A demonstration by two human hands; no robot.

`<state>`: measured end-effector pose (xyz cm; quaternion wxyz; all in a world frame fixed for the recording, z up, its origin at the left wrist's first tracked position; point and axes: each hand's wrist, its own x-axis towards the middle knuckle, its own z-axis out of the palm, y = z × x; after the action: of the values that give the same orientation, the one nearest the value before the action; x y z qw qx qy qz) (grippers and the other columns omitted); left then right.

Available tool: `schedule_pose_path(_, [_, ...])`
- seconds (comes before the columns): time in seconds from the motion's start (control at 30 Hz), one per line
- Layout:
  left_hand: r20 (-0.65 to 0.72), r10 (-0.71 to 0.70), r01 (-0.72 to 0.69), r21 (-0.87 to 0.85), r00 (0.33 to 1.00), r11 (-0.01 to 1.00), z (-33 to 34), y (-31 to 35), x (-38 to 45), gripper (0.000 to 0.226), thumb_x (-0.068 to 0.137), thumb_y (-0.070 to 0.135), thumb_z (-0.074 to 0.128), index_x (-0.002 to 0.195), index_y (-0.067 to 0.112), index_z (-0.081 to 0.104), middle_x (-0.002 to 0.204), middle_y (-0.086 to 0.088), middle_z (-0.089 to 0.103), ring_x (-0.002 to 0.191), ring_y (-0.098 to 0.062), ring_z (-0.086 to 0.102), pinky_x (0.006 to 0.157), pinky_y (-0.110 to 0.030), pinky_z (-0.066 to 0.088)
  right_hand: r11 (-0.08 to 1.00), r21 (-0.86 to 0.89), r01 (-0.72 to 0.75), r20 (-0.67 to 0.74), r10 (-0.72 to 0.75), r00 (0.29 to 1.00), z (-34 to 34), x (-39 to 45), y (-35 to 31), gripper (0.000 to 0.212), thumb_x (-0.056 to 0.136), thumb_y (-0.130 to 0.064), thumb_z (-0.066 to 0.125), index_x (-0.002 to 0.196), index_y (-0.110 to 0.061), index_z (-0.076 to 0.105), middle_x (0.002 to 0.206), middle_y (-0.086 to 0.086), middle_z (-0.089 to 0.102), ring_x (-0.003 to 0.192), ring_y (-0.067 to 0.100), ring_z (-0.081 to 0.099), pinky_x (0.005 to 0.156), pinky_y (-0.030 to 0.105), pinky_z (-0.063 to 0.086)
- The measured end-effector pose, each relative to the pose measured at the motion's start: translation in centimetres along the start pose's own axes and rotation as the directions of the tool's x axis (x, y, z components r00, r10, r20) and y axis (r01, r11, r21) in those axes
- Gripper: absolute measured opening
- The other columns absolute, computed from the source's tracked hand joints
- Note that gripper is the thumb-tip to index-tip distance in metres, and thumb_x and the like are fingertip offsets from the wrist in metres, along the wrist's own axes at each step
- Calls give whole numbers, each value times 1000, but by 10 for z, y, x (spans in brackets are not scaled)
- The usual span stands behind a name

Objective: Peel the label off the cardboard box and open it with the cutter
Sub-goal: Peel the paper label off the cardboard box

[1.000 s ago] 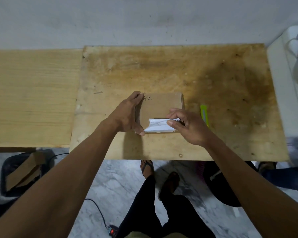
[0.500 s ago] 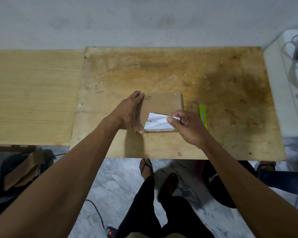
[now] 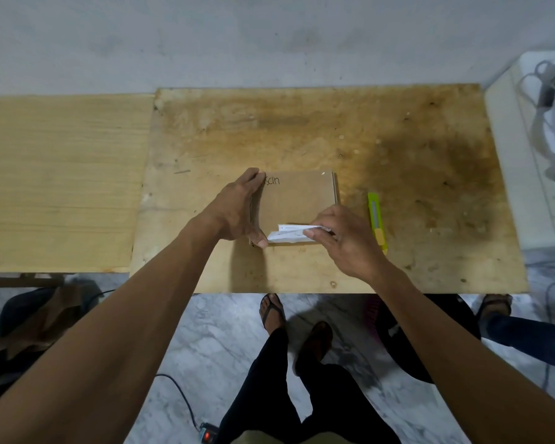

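A flat brown cardboard box (image 3: 298, 200) with handwriting on its top lies in the middle of the stained plywood board (image 3: 398, 149). My left hand (image 3: 237, 209) presses against the box's left side, fingers along the edge. My right hand (image 3: 343, 241) pinches a white paper label (image 3: 285, 234), which is crumpled and folded toward the box's near edge, partly lifted off the top. A lime-green cutter (image 3: 377, 219) with a yellow end lies on the board just right of my right hand, untouched.
A paler wooden board (image 3: 58, 181) adjoins on the left. A white appliance (image 3: 532, 161) with cables stands at the right edge. Below the table's near edge are my feet on marble floor, a cable with a switch (image 3: 205, 435), and another person's leg (image 3: 526, 334) at right.
My right hand has pulled the label further toward the box's near edge, baring more of the brown top. The left hand stays on the box's left side.
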<state>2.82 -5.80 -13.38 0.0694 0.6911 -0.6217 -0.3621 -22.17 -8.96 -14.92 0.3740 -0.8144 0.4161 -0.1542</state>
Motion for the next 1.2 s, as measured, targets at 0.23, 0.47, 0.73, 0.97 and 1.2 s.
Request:
schedule_pose_path(0.23, [10, -16, 17, -37, 1000, 999, 0, 2, -2, 147, 34, 33, 101, 154, 4, 22, 153, 2, 27, 135, -22, 39, 100, -18, 30, 986, 160, -46, -46, 54, 998, 6, -13, 9, 12, 87, -21, 72, 88, -10, 76, 98, -5, 69, 108, 7, 64, 89, 17, 46])
schedule_pose_path(0.47, [6, -28, 28, -37, 1000, 999, 1, 0, -1, 146, 37, 30, 101, 155, 5, 20, 155, 4, 24, 137, -20, 36, 95, -12, 25, 786, 574, -229, 4, 277, 961, -3, -15, 6, 10, 89, -6, 68, 96, -9, 75, 106, 4, 72, 95, 2, 66, 82, 21, 49])
schedule_pose_path(0.73, [-1, -29, 29, 28, 1000, 999, 2, 3, 0, 149, 31, 32, 101, 154, 4, 22, 152, 4, 28, 130, -21, 44, 92, -18, 33, 700, 660, -272, -60, 410, 910, -1, -29, 7, 16, 89, -29, 70, 94, -16, 77, 92, 7, 75, 91, 21, 71, 87, 38, 56])
schedule_pose_path(0.97, [-2, -60, 60, 34, 998, 998, 3, 6, -2, 150, 31, 35, 101, 155, 7, 21, 153, 7, 25, 133, -24, 40, 98, -25, 36, 408, 868, -284, 1, 569, 822, -1, -32, -3, 19, 93, -19, 64, 100, -4, 73, 104, 16, 73, 105, 28, 69, 91, 50, 56])
schedule_pose_path(1.2, [9, -82, 82, 31, 997, 996, 1, 12, -1, 150, 35, 36, 101, 156, 6, 17, 152, 5, 23, 135, -24, 36, 97, -21, 32, 409, 887, -215, -112, 641, 759, -46, -19, 10, 22, 100, -26, 52, 83, -13, 59, 93, 5, 65, 90, 19, 67, 75, 42, 59])
